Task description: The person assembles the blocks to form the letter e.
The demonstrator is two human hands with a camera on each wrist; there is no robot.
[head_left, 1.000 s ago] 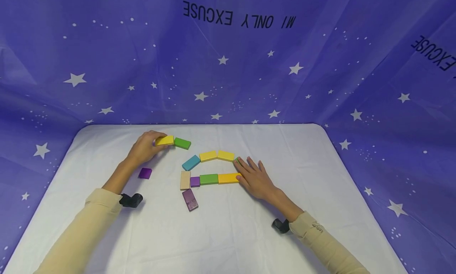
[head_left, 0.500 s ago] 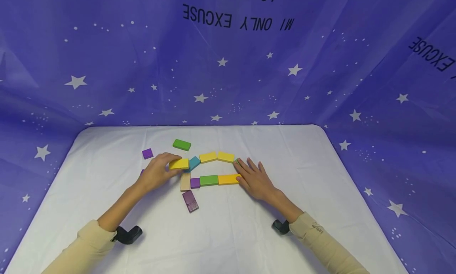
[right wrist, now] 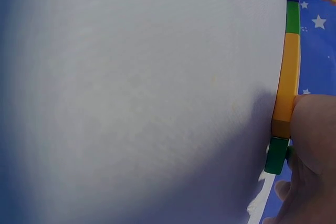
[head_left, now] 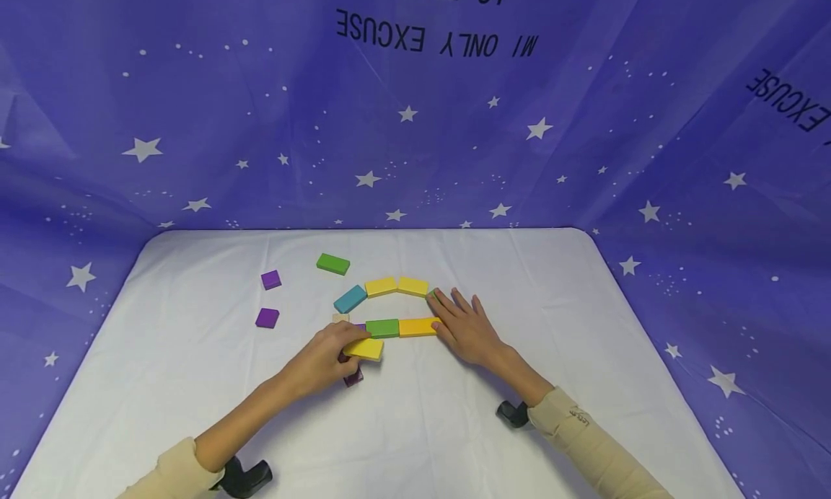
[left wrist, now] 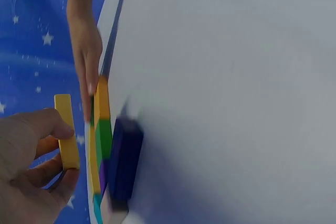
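Note:
My left hand (head_left: 318, 365) pinches a yellow wooden block (head_left: 365, 350) between thumb and fingers, raised above the table. Below it, a dark purple block (head_left: 353, 378) and a beige block (head_left: 340, 317) are partly covered by the hand. My right hand (head_left: 472, 332) rests with spread, straight fingers on the right end of a block outline. There it touches an orange block (head_left: 417, 327) and covers most of a green block (right wrist: 276, 156). The outline also has a green block (head_left: 382, 329), two yellow blocks (head_left: 381, 287) and a teal block (head_left: 350, 298).
Two small purple blocks (head_left: 267, 318) lie apart on the left of the white table (head_left: 506, 441). Another green block (head_left: 333, 264) lies behind the outline. A purple star-patterned cloth (head_left: 441, 153) hangs at the back and sides.
My left hand has carried the yellow block from the back left, past the teal block, to the near side of the outline. Both small purple blocks are now uncovered. My right hand stays put.

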